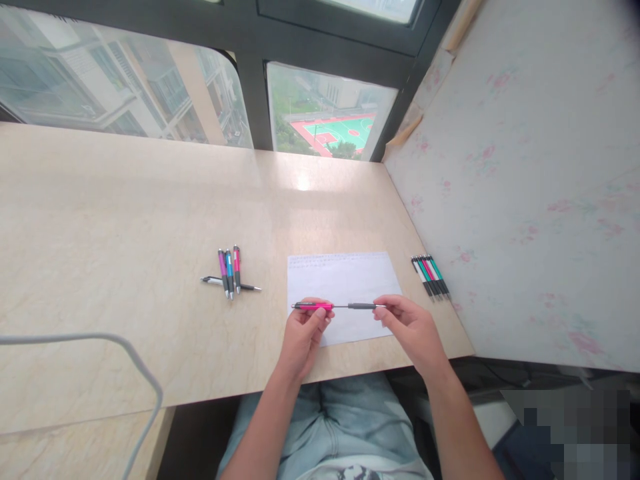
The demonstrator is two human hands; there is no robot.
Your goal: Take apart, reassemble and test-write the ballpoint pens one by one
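Observation:
My left hand (306,328) pinches the pink barrel (314,306) of a pen that is pulled apart. My right hand (406,321) pinches the dark grip section (361,306) at the other end, and a thin refill bridges the two halves. Both hands hover over a white sheet of paper (345,283) with faint writing along its top edge. The sheet lies on a beige marble-look table (125,220).
Left of the sheet lie several pens (229,272), three side by side across a fourth. Several more pens (430,275) lie in a row at the table's right edge, by a flowered wall panel (525,187). A grey cable (100,347) loops at front left. Windows run behind.

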